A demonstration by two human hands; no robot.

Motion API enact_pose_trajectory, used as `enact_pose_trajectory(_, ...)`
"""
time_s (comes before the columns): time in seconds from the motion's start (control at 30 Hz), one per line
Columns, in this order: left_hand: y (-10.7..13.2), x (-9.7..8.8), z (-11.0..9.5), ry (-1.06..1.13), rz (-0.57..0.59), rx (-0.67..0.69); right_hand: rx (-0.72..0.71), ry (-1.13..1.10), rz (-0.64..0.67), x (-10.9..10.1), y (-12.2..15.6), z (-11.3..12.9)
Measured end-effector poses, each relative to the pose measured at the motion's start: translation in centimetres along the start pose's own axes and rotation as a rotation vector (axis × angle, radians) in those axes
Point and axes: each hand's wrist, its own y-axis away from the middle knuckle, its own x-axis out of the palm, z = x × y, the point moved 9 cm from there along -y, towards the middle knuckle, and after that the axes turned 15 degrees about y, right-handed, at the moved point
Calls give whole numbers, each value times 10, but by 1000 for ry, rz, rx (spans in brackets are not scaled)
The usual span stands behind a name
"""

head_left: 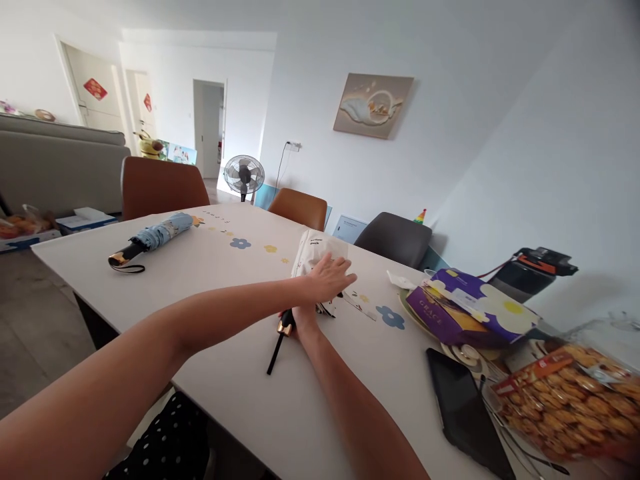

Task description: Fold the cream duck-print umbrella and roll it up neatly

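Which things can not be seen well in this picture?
Head view:
1. Right hand: mostly hidden by the left hand and its wrist; its grip cannot be told.
2. White umbrella: print too small to read.
3. Snack bag: cut off by the right edge.

Soft daylight filled the room evenly, coming from left of the left hand's fingers (343, 267). Faint shadows fell rightward on the wall (550, 167) beyond them. The white umbrella (313, 248) under the fingers looked nearly washed out. Right of the fingers, the snack bag (565, 400) caught glare. Toward the frame edges the wide lens bent straight lines, and the left forearm (100, 400), well back from the fingers, went soft.
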Motion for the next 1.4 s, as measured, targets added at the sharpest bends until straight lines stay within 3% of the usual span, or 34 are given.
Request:
enact_pose_trajectory(0.07,-9,-13,3,4,-52,4,4,2,-29,-2,1,0)
enact_pose_trajectory(0.17,-6,-47,23,87,-227,-135,6,-6,-47,-4,1,0)
enact_pose_trajectory(0.27,25,-78,55,217,-396,-322,24,-22,-47,-4,-1,-1)
enact_pose_trajectory(0.37,81,-97,92,406,-659,-480,33,-34,-32,-3,-1,-1)
enact_pose_trajectory(0.43,129,-90,127,608,-857,-681,30,-37,-12,-2,-1,0)
enact_pose_trajectory(0.53,189,-33,171,1133,-1020,-1085,16,-30,44,2,0,3)
enact_pose_trajectory(0.63,205,4,187,1301,-970,-1206,-8,-34,126,7,1,5)
enact_pose_trajectory(0.7,205,15,192,1357,-970,-1202,-9,-75,163,9,1,6)
enact_pose_trajectory(0.93,200,18,192,1517,-982,-1149,79,-239,89,-1,-2,2)
enact_pose_trajectory(1.1,203,21,189,1550,-951,-1147,38,-187,14,-6,-4,1)
enact_pose_trajectory(1.27,210,35,192,1540,-924,-1227,-27,-107,46,-1,-1,4)
enact_pose_trajectory(1.4,223,21,198,1386,-1014,-1249,-27,-112,49,-2,0,4)
